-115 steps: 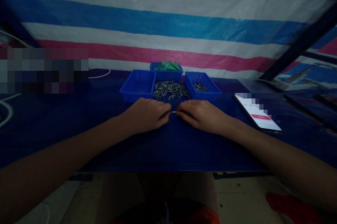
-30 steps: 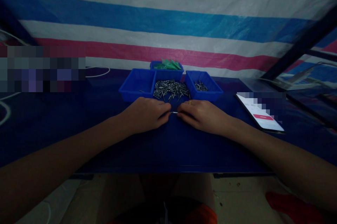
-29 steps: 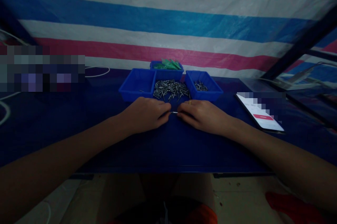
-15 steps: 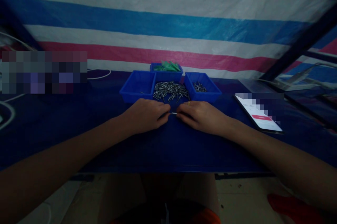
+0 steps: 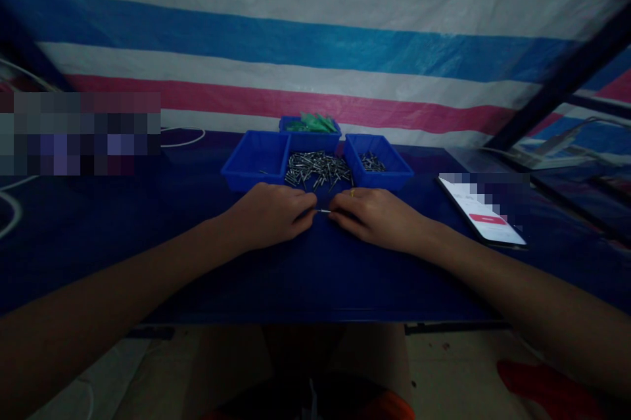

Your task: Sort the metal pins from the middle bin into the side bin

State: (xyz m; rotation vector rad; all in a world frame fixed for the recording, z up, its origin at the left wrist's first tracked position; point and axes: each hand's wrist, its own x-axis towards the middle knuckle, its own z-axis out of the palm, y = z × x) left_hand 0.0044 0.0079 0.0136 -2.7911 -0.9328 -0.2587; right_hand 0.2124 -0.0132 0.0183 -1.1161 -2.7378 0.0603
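Between my two hands runs a thin silver metal rivet [image 5: 323,211], level and just above the blue table. My left hand [image 5: 280,211] pinches its left end between thumb and forefinger. The right end sits in the closed fingertips of my right hand [image 5: 372,213], which has a ring on one finger. Both ends are hidden by the fingers. Just beyond the hands lies a loose pile of similar metal rivets [image 5: 318,168] on the table.
A blue bin [image 5: 256,150] with a small piece inside stands left of the pile. At its right, another blue bin [image 5: 379,157] holds some metal pieces. Behind is a bin with green packets [image 5: 315,123]. A phone [image 5: 480,210] lies at the right; striped sheeting [image 5: 315,45] hangs behind.
The whole view has shifted very slightly. Both hands keep the same pinch on the rivet, with slightly more of it showing between them.
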